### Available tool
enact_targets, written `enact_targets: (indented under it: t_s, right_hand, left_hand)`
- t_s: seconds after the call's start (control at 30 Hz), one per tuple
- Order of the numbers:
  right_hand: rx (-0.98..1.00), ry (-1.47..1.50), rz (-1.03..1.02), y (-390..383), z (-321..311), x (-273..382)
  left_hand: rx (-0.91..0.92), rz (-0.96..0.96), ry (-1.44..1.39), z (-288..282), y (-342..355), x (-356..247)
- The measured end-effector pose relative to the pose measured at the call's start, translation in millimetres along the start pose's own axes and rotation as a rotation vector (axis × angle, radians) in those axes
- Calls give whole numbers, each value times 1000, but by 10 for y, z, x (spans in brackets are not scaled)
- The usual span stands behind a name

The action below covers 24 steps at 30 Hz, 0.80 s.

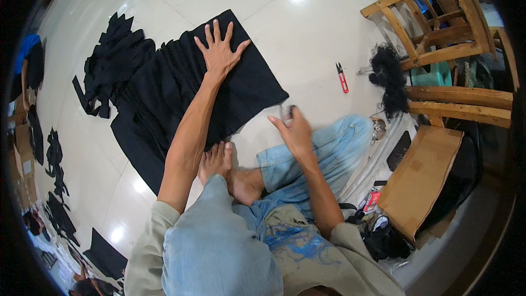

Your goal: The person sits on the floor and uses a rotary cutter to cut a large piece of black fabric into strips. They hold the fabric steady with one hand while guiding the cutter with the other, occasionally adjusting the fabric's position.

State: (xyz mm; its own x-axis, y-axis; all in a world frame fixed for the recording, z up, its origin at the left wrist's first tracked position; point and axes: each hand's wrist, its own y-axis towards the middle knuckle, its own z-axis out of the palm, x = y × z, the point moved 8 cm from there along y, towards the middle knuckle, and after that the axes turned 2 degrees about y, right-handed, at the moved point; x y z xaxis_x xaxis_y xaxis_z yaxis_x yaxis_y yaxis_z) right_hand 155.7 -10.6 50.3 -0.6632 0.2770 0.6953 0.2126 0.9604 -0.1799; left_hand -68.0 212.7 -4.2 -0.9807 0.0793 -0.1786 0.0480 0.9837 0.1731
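My left hand [219,57] lies flat with its fingers spread on black fabric [241,71] on the floor. The fabric is in overlapping layers, with folded ridges running beside my left forearm. Just off the fabric's right corner, my right hand [297,136] is closed, slightly blurred. A small dark and metallic thing [286,112] pokes out at its fingers, too smeared to name. To the right, thread snips [342,78] with red handles and dark blades lie on the floor, touched by neither hand. My bare feet [218,160] rest against the fabric's near edge.
A heap of black fabric strips [118,57] lies at the far left. On the right stand a wooden stool [433,44], a tangle of black threads [388,79] and a cardboard piece [421,178]. More black scraps [57,214] and other people line the left rim.
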Motion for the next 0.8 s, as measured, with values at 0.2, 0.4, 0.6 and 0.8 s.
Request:
enact_targets:
  t_s: [0.2,0.4,0.6,0.8]
  right_hand:
    - [23,249,85,-22,38,-209]
    - [-497,744,223,-1154,-1708,-864]
    - [-1017,297,-23,-1394,-2962,-337]
    - [-193,333,50,-244,-1287,-261]
  left_hand:
    - [-13,-22,46,-12,-75,18]
    - [31,-86,54,3,-29,45]
    - [15,-43,-80,-23,-83,145]
    - [62,331,-270,-411,-541,-487]
